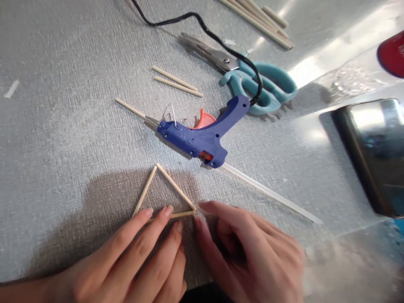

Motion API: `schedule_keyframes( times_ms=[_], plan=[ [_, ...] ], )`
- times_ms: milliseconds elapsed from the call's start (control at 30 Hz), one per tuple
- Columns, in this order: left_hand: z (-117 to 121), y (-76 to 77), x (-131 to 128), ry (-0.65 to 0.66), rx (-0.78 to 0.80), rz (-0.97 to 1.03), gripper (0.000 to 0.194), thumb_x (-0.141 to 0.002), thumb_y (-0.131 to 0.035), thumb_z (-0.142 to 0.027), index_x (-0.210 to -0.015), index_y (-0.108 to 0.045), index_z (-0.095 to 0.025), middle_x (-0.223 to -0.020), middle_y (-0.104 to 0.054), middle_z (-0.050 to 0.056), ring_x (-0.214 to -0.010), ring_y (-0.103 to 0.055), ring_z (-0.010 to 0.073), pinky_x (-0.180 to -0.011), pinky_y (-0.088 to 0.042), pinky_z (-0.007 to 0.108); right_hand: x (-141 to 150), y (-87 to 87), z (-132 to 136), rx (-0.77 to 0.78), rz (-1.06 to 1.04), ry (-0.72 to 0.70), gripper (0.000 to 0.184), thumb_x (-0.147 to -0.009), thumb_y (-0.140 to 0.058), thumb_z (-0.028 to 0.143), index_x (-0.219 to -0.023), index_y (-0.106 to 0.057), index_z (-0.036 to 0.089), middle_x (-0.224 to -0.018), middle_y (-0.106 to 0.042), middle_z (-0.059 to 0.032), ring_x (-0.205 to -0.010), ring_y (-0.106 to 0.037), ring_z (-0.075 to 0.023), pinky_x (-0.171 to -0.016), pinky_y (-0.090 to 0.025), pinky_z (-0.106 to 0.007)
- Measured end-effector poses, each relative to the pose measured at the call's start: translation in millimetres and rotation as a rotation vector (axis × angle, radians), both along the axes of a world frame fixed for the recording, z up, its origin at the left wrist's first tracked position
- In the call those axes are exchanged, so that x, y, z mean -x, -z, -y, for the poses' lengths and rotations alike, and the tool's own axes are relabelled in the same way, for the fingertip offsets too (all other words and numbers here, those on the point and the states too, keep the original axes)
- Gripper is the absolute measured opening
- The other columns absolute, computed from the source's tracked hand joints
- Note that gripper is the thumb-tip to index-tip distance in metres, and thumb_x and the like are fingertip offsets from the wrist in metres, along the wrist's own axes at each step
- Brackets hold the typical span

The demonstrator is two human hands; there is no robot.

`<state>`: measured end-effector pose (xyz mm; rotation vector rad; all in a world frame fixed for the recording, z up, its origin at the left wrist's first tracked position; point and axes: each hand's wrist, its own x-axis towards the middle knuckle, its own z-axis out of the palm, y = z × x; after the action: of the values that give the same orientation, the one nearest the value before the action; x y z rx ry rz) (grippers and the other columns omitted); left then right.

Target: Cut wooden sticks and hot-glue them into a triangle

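"What did you have on your feed, largest first?"

"One textured table point(78, 105). On it, two hands. The left hand point(135, 261) had its fingers slightly spread, tips on the near side of a stick triangle point(176, 186); its thumb was hidden, so I couldn't tell whether it pinched. The right hand point(261, 248) held a narrow gap between thumb and index, just beside the right corner. Whether they touched it, I couldn't tell."

"Past the fingers?"

"One dark glossy slab point(372, 151), well to their right. Well ahead, one pair of scissors point(232, 64); nearer, one blue glue gun point(192, 139) with one glue stick point(271, 193) behind it. Farthest, long sticks point(257, 23), overlapping too much to count."

"And the triangle?"

"One, three sticks, flat under the left fingertips. I judged it light, stiff, hardly slippery, but fragile at the corners; mid-stick seemed the safest hold."

"Smallest?"

"Two loose short sticks point(178, 86) beyond the gun from the fingers, and one short stick point(130, 107) at its nozzle."
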<state>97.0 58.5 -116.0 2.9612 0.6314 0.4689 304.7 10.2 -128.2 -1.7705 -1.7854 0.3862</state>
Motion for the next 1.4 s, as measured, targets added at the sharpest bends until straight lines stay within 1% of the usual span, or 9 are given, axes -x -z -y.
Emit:
schedule_keyframes(
  times_ms=[333, 433, 567, 733, 833, 1033, 1200, 1300, 1400],
  plan=[
    [-2, -4.1, 3, 0.055, -0.028, -0.007, 0.029, -0.102, -0.05, -0.025, -0.117, -0.072, -0.016, -0.128, -0.071, 0.005, -0.131, -0.06, 0.0264, -0.115, -0.05, 0.043, -3, 6.4, 4, -0.052, -0.078, 0.037, 0.03, -0.092, -0.068, 0.021, -0.119, -0.056, 0.018, -0.059, -0.045, 0.009, -0.044, -0.043, -0.0061, -0.046, -0.039, -0.022],
    [-4, 0.6, 6, 0.14, -0.093, 0.094, 0.022, -0.097, -0.057, -0.027, -0.104, -0.075, -0.018, -0.109, -0.075, 0.003, -0.119, -0.065, 0.0249, -0.108, -0.053, 0.043, -2, 8.6, 6, -0.17, -0.186, 0.054, 0.02, -0.086, -0.072, 0.013, -0.094, -0.055, 0.02, -0.058, -0.04, 0.0098, -0.046, -0.037, -0.0055, -0.046, -0.034, -0.022],
    [-14, -10.8, 10, 0.332, -0.224, 0.236, 0.016, -0.092, -0.063, -0.027, -0.082, -0.071, -0.018, -0.072, -0.063, -0.001, -0.074, -0.063, 0.018, -0.07, -0.05, 0.037, -1, 9.6, 4, -0.255, -0.25, -0.061, 0.043, -0.087, -0.065, 0.004, -0.067, -0.031, 0.021, -0.056, -0.03, 0.0079, -0.05, -0.028, -0.0064, -0.05, -0.023, -0.027],
    [-42, -52.2, 16, -0.209, -0.043, 0.025, 0.029, -0.091, -0.062, -0.028, -0.064, -0.057, -0.02, -0.054, -0.052, -0.003, -0.051, -0.044, 0.0123, -0.053, -0.028, 0.032, -1, 9.8, 4, -0.22, -0.217, -0.051, 0.044, -0.095, -0.054, 0.009, -0.063, -0.027, 0.021, -0.058, -0.023, 0.0067, -0.05, -0.023, -0.0073, -0.051, -0.02, -0.029],
    [-66, -57.4, 20, -0.493, 0.275, -0.133, 0.037, -0.093, -0.058, -0.048, -0.068, -0.063, -0.021, -0.05, -0.053, -0.004, -0.046, -0.041, 0.0102, -0.051, -0.022, 0.028, 0, 11.2, 6, -0.232, -0.196, -0.033, 0.044, -0.097, -0.053, 0.012, -0.063, -0.026, 0.022, -0.058, -0.022, 0.0068, -0.05, -0.023, -0.0071, -0.05, -0.021, -0.028],
    [-89, -41.3, 17, -0.552, 0.674, -0.194, 0.041, -0.088, -0.059, -0.057, -0.077, -0.07, -0.019, -0.062, -0.065, -0.001, -0.052, -0.05, 0.0101, -0.056, -0.03, 0.026, 1, 15.0, 7, -0.236, -0.175, -0.004, 0.045, -0.097, -0.054, 0.014, -0.062, -0.027, 0.021, -0.059, -0.021, 0.007, -0.049, -0.023, -0.0067, -0.05, -0.021, -0.028],
    [-87, -36.2, 12, -0.577, 0.66, -0.219, 0.039, -0.084, -0.063, -0.058, -0.073, -0.07, -0.021, -0.059, -0.065, -0.001, -0.052, -0.052, 0.0117, -0.058, -0.03, 0.028, 2, 16.4, 8, -0.303, -0.118, 0.015, 0.039, -0.093, -0.063, 0.015, -0.064, -0.037, 0.02, -0.056, -0.033, 0.0071, -0.049, -0.03, -0.0063, -0.05, -0.026, -0.026],
    [-87, -30.1, 13, -0.585, 0.605, -0.213, 0.038, -0.085, -0.062, -0.058, -0.073, -0.069, -0.022, -0.06, -0.066, -0.002, -0.053, -0.052, 0.0122, -0.058, -0.029, 0.029, 11, 9.3, 9, -0.358, -0.001, -0.062, 0.014, -0.089, -0.07, 0.016, -0.084, -0.058, 0.019, -0.064, -0.051, 0.0041, -0.057, -0.044, -0.009, -0.055, -0.035, -0.025],
    [-86, -24.0, 14, -0.587, 0.554, -0.203, 0.035, -0.086, -0.06, -0.056, -0.076, -0.068, -0.023, -0.06, -0.065, -0.002, -0.053, -0.053, 0.0129, -0.058, -0.026, 0.03, 26, 0.2, 9, -0.37, 0.085, -0.199, 0.017, -0.09, -0.07, 0.015, -0.105, -0.062, 0.017, -0.07, -0.057, 0.0029, -0.06, -0.049, -0.011, -0.057, -0.039, -0.027]
  ],
)
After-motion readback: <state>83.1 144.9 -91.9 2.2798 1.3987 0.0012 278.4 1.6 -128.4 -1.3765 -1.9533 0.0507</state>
